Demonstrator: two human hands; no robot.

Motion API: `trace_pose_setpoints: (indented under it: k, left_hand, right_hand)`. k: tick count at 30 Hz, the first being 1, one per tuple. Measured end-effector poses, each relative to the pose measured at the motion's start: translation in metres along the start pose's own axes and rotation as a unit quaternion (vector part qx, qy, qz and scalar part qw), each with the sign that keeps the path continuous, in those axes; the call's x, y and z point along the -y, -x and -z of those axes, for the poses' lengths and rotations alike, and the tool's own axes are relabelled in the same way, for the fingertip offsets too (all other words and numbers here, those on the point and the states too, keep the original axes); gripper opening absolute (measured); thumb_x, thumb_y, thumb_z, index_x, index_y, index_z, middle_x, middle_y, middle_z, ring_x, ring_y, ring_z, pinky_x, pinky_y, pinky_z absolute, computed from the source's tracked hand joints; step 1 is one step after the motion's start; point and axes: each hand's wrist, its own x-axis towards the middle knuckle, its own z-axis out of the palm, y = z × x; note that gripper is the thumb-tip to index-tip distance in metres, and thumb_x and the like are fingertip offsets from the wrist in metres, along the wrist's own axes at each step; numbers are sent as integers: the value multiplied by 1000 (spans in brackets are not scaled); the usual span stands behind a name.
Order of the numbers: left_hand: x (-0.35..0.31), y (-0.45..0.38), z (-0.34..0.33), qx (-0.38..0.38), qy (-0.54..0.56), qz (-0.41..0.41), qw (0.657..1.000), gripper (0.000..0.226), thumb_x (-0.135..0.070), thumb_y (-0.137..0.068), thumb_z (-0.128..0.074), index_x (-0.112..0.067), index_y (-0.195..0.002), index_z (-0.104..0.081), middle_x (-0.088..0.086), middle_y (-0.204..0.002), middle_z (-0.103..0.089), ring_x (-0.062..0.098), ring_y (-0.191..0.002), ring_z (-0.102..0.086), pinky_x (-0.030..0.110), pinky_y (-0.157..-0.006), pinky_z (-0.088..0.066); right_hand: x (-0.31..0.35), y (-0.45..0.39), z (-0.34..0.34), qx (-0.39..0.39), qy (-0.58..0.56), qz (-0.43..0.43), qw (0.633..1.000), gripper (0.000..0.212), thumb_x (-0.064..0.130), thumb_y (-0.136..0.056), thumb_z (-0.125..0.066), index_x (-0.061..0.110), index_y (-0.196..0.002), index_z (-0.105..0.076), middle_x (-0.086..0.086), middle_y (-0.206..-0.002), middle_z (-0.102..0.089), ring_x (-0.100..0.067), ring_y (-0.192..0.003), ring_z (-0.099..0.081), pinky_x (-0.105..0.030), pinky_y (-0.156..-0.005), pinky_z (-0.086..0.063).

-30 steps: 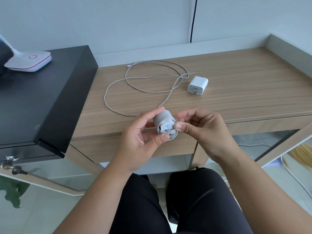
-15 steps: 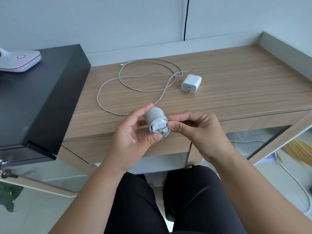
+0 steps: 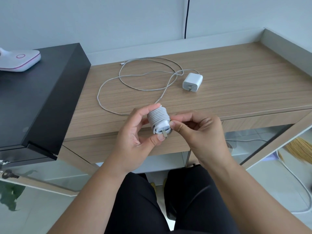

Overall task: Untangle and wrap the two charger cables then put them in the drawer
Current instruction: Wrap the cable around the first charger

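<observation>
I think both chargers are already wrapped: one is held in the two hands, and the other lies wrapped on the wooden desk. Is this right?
Not quite. The head view shows only the charger in the hands wrapped, with the left hand holding it and the right hand at its cable end. The second charger lies on the wooden desk with its cable still loose in open loops.

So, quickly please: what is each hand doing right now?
Left hand: closed around the wrapped charger, holding it.
Right hand: closed, pinching the cable end at the charger's side.
</observation>
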Motion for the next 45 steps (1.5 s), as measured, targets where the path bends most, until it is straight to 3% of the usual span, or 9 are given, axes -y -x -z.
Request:
trace_pose_setpoints:
  k: [4, 7, 11, 14, 18, 25, 28, 35, 45]
  left_hand:
    - [-2, -1, 4, 9, -8, -1, 1000, 57, -19, -82, -73, -26, -134, -51, -1, -125, -56, 24, -116, -56, 64, -84, -52]
    - [-4, 5, 3, 4, 60, 41, 997, 59, -20, -77, -75, -34, -131, -55, -1, -128, -58, 19, -112, -60, 41, -71, -58]
    - [-2, 13, -2, -22, 178, 66, 981, 59, -13, -74, -73, -39, -125, -58, -8, -119, -66, 14, -105, -65, 30, -70, -58]
    - [-5, 15, -3, -7, 204, 52, 978, 61, -11, -76, -76, -33, -129, -55, -10, -130, -60, 17, -110, -63, 33, -74, -59]
    - [-11, 17, -6, 18, 231, 43, 972, 58, -22, -77, -79, -31, -130, -55, -8, -135, -56, 20, -114, -63, 34, -74, -59]
    - [-13, 19, -5, 12, 240, 40, 970, 59, -18, -77, -79, -29, -130, -55, -3, -130, -60, 21, -113, -63, 34, -77, -58]
    - [-12, 19, -5, 2, 232, 37, 972, 60, -21, -77, -80, -29, -130, -55, -3, -130, -59, 24, -115, -63, 38, -80, -58]
    - [-13, 16, -9, -16, 173, 7, 985, 58, -19, -80, -74, -26, -132, -51, -11, -125, -63, 15, -112, -64, 34, -85, -56]
    - [-13, 13, -7, -79, 123, -1, 989, 60, -28, -77, -79, -28, -131, -53, 0, -129, -61, 19, -110, -65, 32, -86, -54]
  right_hand:
    - [-3, 3, -2, -10, -23, -4, 1000, 15, 3, -75, -77, 18, -78, -76, -2, -79, -76, -14, -78, -72, -25, -74, -54]
    - [-3, 5, -2, 17, -54, -2, 998, 13, 12, -73, -79, 14, -84, -75, -5, -84, -75, -15, -80, -70, -26, -75, -54]
    - [-9, -3, 9, 131, -40, -45, 990, 61, 32, -66, -84, 28, -122, -61, -4, -120, -62, -23, -105, -61, -36, -92, -53]
    - [-12, -7, 15, 219, -61, -67, 972, 83, 25, -66, -86, 20, -139, -46, -8, -132, -55, -31, -116, -56, -41, -100, -48]
    - [-4, -11, 18, 270, -51, -54, 960, 78, 16, -66, -85, 11, -136, -51, -23, -124, -60, -38, -114, -59, -45, -103, -45]
    - [-3, -15, 13, 256, -30, 17, 966, 74, 25, -63, -86, 18, -131, -56, -18, -115, -61, -39, -104, -58, -40, -96, -47]
    - [-2, -14, 14, 237, -23, 35, 971, 68, 31, -62, -84, 21, -125, -61, -12, -111, -66, -28, -102, -60, -32, -92, -46]
    - [0, -13, 16, 209, -25, 25, 977, 60, 12, -63, -84, 9, -119, -63, -10, -106, -69, -27, -102, -65, -41, -97, -50]
    - [4, -15, 6, 192, -67, 8, 979, 50, 10, -64, -79, 12, -112, -67, -7, -103, -72, -21, -100, -69, -29, -89, -54]
